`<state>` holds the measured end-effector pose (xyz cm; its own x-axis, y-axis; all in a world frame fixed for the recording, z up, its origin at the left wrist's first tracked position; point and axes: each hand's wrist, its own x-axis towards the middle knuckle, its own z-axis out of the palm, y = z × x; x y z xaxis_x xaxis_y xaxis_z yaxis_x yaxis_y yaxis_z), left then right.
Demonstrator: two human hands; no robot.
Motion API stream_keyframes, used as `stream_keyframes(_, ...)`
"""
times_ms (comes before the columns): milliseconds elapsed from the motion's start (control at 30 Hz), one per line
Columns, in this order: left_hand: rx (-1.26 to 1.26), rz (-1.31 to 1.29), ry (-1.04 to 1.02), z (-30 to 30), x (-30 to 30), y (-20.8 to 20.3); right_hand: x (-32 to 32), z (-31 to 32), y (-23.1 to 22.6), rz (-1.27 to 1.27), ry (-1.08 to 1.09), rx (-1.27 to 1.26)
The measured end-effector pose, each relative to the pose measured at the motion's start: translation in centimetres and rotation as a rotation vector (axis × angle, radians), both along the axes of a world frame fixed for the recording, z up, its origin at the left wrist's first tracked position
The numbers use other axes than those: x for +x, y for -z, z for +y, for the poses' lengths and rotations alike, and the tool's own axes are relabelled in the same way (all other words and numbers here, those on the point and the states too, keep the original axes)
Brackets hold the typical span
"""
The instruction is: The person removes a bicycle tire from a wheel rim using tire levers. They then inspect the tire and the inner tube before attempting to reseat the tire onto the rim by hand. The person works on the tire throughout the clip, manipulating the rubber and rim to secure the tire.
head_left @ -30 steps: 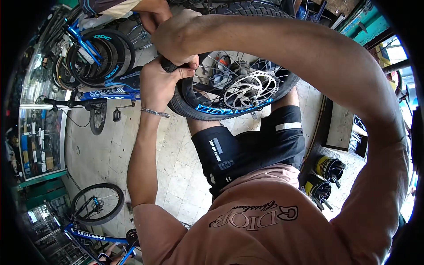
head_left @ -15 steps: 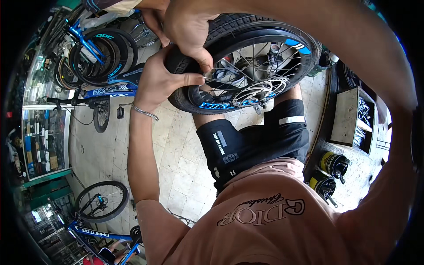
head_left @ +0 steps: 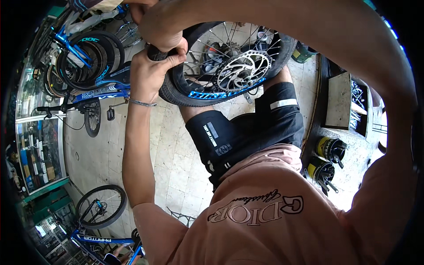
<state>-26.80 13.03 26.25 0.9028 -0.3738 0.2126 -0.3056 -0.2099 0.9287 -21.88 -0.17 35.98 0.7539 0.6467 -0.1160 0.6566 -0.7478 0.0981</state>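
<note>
A bicycle wheel (head_left: 194,93) with a black rim and blue markings is tilted in front of me, close above my knees. Its silver disc brake rotor (head_left: 258,60) faces up toward me. On the wheel's left side, my left hand (head_left: 148,73) is wrapped round the black tyre (head_left: 168,93), thumb laid across toward the rim. My right hand (head_left: 170,37) comes over the top of the wheel, its fingers closed on the tyre beside the left thumb. The two thumbs nearly meet; what lies under the right fingertips is hidden. The right forearm covers the wheel's far edge.
Several tyres (head_left: 117,48) and a blue bicycle frame (head_left: 101,92) stand at the far left. Another blue bicycle (head_left: 104,240) is at the lower left, beside a glass display case (head_left: 42,154). A wooden box (head_left: 339,104) and yellow-black buckets (head_left: 329,149) stand right. Another person's hand (head_left: 138,12) shows at the top.
Both hands and the wheel have shifted left. The rotor has turned to face me more fully. My right hand has closed in, its fingertips now hidden against the tyre.
</note>
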Motion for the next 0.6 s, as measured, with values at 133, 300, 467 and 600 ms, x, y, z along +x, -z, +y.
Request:
stream_keyframes(133, 0.144, -0.205, -0.189, -1.1, 0.8, 1.4, -0.4, -1.2, 0.4, -0.043, 0.021, 0.020)
stream_keyframes(300, 0.295, -0.326, -0.378, -0.4, 2.0, 2.3, -0.2, -1.0, 1.6, -0.103, 0.025, 0.085)
stream_keyframes(467, 0.405, -0.393, -0.589, -3.7, 1.3, 2.3, -0.1, -1.6, 3.5, -0.201, 0.122, 0.102)
stream_keyframes(600, 0.357, -0.522, -0.568, -3.2, 1.0, 2.6, -0.5, -0.9, 5.0, -0.275, 0.159, 0.116)
